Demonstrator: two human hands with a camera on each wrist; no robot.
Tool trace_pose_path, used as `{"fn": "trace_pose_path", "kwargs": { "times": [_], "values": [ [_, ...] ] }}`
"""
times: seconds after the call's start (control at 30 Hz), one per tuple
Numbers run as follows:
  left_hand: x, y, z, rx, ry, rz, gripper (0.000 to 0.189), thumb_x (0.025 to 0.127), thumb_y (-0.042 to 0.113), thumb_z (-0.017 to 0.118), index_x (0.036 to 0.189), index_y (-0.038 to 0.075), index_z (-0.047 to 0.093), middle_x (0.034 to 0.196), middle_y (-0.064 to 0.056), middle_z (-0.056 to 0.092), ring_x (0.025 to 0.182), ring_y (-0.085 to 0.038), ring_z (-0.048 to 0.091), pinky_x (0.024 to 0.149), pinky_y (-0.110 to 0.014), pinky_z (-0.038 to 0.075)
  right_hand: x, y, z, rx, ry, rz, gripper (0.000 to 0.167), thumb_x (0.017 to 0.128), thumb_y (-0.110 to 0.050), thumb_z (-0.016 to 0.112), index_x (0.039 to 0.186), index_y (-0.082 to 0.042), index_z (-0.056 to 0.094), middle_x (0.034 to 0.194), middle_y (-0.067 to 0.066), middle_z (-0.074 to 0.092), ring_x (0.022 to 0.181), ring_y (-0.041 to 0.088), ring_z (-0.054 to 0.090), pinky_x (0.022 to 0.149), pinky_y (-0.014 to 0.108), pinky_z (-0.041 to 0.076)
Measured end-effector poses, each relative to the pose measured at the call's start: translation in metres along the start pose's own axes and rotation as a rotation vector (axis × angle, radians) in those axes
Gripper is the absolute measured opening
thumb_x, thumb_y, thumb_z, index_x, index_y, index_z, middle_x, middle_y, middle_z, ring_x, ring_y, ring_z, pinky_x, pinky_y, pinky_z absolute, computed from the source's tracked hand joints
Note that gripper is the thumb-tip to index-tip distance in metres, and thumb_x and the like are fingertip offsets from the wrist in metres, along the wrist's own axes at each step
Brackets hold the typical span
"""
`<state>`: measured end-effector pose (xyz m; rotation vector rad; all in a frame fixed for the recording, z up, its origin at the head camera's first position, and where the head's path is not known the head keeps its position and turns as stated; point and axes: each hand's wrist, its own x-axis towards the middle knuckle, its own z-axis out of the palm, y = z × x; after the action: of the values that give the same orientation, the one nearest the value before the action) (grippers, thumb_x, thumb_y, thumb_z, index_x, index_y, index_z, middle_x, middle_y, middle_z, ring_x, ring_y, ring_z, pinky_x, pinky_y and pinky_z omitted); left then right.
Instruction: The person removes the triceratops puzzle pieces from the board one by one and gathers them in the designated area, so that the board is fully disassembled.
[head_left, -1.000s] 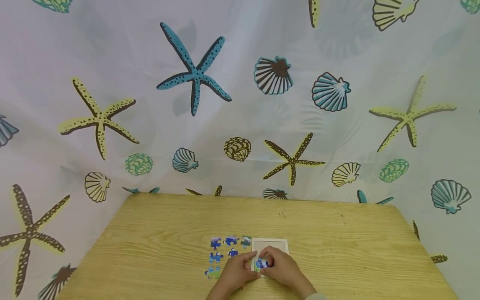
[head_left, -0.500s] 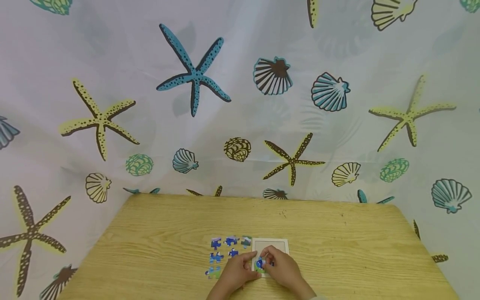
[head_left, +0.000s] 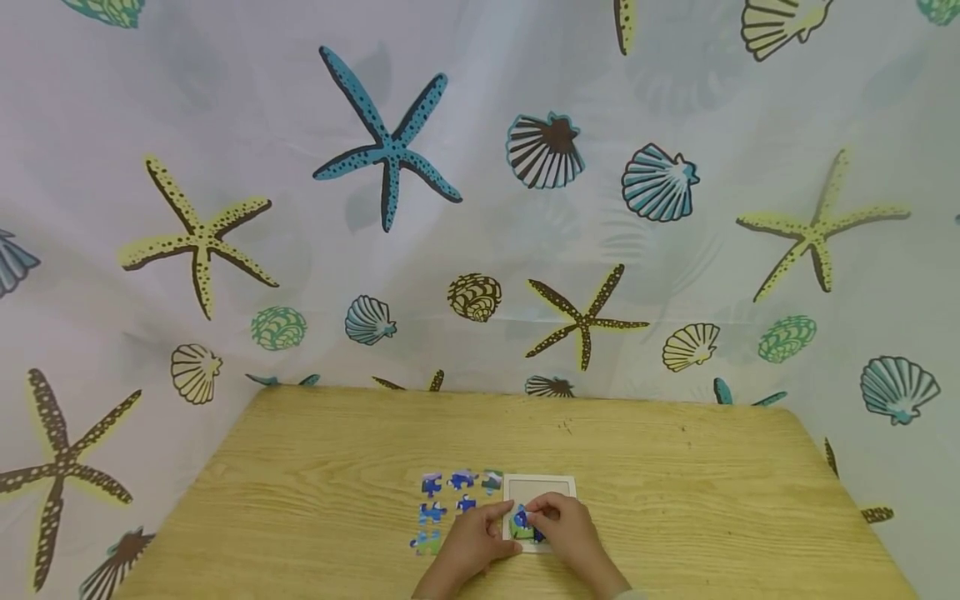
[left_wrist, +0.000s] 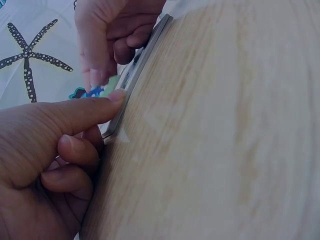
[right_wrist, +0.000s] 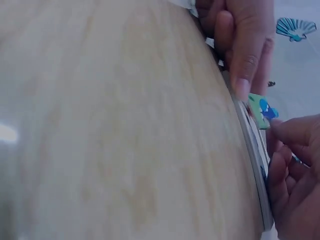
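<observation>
A small white-rimmed puzzle tray lies on the table between both hands. My left hand holds its left side, the thumb pressing the near corner and the other fingers curled at the edge. My right hand pinches a green and blue jigsaw piece between thumb and forefinger. That piece stands tilted up over the tray's lower left part, close to the left thumb. A dark blue patch shows in the tray beneath the right fingers, mostly hidden by them.
Several loose jigsaw pieces lie in rows on the wooden table, left of the tray. Some of them are partly covered by the left hand. A white cloth printed with starfish and shells hangs behind the table and along both sides.
The right fingers have shifted and the pinched piece is now tilted up, showing more of its green part. My left hand has kept its place on the tray.
</observation>
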<state>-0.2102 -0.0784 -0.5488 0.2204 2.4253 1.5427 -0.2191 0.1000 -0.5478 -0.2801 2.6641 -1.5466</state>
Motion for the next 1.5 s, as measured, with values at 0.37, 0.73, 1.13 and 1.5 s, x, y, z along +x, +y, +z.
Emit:
{"fn": "trace_pose_path", "kwargs": {
  "times": [0.37, 0.73, 1.13, 1.5],
  "values": [
    [-0.003, 0.005, 0.002, -0.011, 0.019, -0.037, 0.062, 0.074, 0.008, 0.079, 0.130, 0.001, 0.055, 0.056, 0.003, 0.045, 0.036, -0.006, 0.032, 0.039, -0.020, 0.028, 0.001, 0.018, -0.047, 0.286, 0.161, 0.245, 0.015, 0.089, -0.011, 0.064, 0.099, 0.001, 0.067, 0.080, 0.002, 0.061, 0.054, 0.009, 0.041, 0.045, 0.017, 0.035],
    [-0.002, 0.002, 0.000, -0.021, 0.007, -0.027, 0.063, 0.074, 0.010, 0.079, 0.131, 0.001, 0.054, 0.056, 0.003, 0.045, 0.038, -0.007, 0.031, 0.039, -0.021, 0.029, -0.010, 0.049, -0.094, 0.009, 0.218, 0.288, 0.015, 0.088, -0.012, 0.066, 0.095, 0.000, 0.069, 0.087, 0.003, 0.065, 0.074, 0.014, 0.055, 0.063, 0.024, 0.046],
    [-0.003, 0.005, 0.000, -0.019, 0.018, -0.014, 0.062, 0.073, 0.009, 0.080, 0.130, 0.000, 0.056, 0.057, 0.003, 0.042, 0.040, -0.007, 0.031, 0.040, -0.021, 0.028, -0.010, 0.058, -0.099, -0.117, 0.220, 0.212, 0.011, 0.085, -0.006, 0.066, 0.092, 0.000, 0.069, 0.085, 0.002, 0.067, 0.077, 0.012, 0.056, 0.065, 0.022, 0.046],
    [-0.003, 0.004, 0.000, -0.016, 0.011, -0.016, 0.062, 0.073, 0.009, 0.080, 0.130, 0.000, 0.055, 0.058, 0.003, 0.043, 0.040, -0.007, 0.031, 0.040, -0.021, 0.028, -0.011, 0.062, -0.099, -0.076, 0.222, 0.243, 0.011, 0.085, -0.009, 0.067, 0.093, -0.002, 0.070, 0.085, 0.001, 0.066, 0.076, 0.012, 0.055, 0.066, 0.023, 0.046]
  ]
}}
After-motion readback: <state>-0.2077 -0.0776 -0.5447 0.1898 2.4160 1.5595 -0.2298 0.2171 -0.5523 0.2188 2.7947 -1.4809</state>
